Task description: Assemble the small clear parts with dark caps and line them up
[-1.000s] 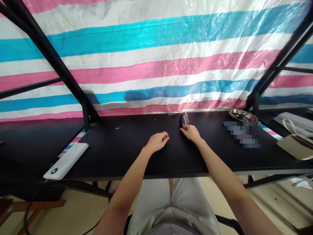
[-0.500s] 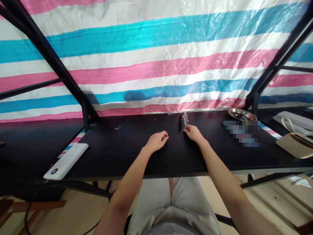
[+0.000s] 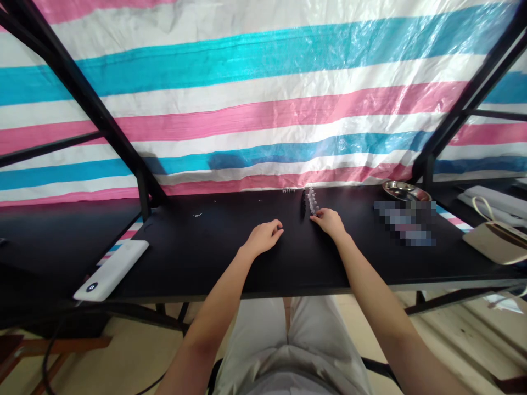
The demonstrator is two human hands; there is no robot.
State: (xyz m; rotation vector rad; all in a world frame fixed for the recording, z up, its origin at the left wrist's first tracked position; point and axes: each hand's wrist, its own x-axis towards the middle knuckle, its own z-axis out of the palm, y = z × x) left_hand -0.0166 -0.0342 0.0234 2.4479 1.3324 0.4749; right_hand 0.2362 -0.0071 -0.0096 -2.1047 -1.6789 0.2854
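My right hand [image 3: 330, 223] is closed in a pinch at the near end of a pale, knobbed strip [image 3: 312, 200], which slants a little on the black table. A narrow dark strip with a jagged edge [image 3: 303, 203] lies just left of it, with a small gap between them. The strips are too small to tell what they are. My left hand [image 3: 264, 237] rests on the tabletop farther left, its fingers curled in. Whatever its fingertips may hold is hidden.
Small pale bits [image 3: 288, 191] line the table's [image 3: 185, 258] back edge, and a thin white scrap [image 3: 198, 215] lies left. A white power bank [image 3: 113, 271] sits at the left edge. On the right are a round metal dish [image 3: 405, 191], a blurred-out item [image 3: 405, 223] and a beige pouch [image 3: 496, 241].
My right hand has shifted very slightly right. The pale strip now stands a bit farther from the dark one. My left hand has barely moved.
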